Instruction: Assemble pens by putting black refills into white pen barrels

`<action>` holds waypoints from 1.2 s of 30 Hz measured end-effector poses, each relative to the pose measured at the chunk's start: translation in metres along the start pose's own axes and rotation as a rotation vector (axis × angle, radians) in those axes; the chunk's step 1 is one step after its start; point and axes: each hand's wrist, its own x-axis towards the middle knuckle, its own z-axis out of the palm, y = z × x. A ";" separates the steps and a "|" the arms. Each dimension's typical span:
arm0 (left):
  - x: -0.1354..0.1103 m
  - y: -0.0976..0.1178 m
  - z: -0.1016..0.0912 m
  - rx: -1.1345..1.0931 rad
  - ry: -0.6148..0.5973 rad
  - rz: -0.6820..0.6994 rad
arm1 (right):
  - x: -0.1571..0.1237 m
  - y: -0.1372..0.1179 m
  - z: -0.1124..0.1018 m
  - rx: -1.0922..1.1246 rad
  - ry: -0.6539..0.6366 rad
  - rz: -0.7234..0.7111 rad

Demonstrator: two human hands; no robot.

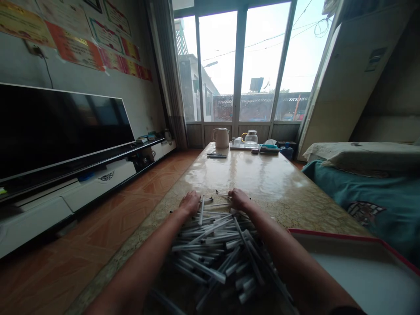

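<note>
A big heap of white pens with dark tips (216, 249) lies on the near end of a glossy stone-topped table (259, 175). Both my forearms reach over the heap. My left hand (190, 203) rests at the heap's far left edge, fingers curled down beside an upright-lying pen. My right hand (239, 199) sits at the far right edge, fingers curled over a few pens (223, 194). What the curled fingers actually grip is hidden.
A shallow white box with a red rim (361, 267) sits at the table's near right. A white kettle (221, 138), glass jar (251, 138) and tray stand at the far end. A TV (59, 127) on a low cabinet is left, a bed (370, 188) right.
</note>
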 end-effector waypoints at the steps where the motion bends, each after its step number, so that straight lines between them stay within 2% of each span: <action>1: -0.005 0.000 0.000 -0.009 -0.004 0.007 | -0.004 0.004 -0.002 -0.010 -0.021 0.011; 7: -0.042 -0.003 -0.010 -0.054 -0.057 0.105 | -0.057 0.047 -0.023 -0.063 -0.097 0.163; 11: -0.074 -0.005 -0.016 -0.088 -0.068 0.147 | -0.097 0.054 -0.029 -0.072 -0.096 0.213; 17: -0.116 0.006 -0.013 -0.075 -0.004 0.095 | -0.130 0.031 -0.024 -0.028 -0.047 0.215; 22: -0.137 0.022 -0.009 -0.041 0.063 0.044 | -0.146 0.004 -0.008 -0.004 0.112 0.252; 25: -0.148 0.025 -0.007 -0.033 0.072 0.043 | -0.149 -0.011 -0.001 0.007 0.192 0.250; 29: -0.158 0.018 -0.007 -0.032 0.065 0.051 | -0.147 -0.026 0.003 0.021 0.247 0.197; 36: -0.167 -0.005 -0.010 -0.037 0.047 0.032 | -0.139 -0.047 0.008 0.039 0.265 0.092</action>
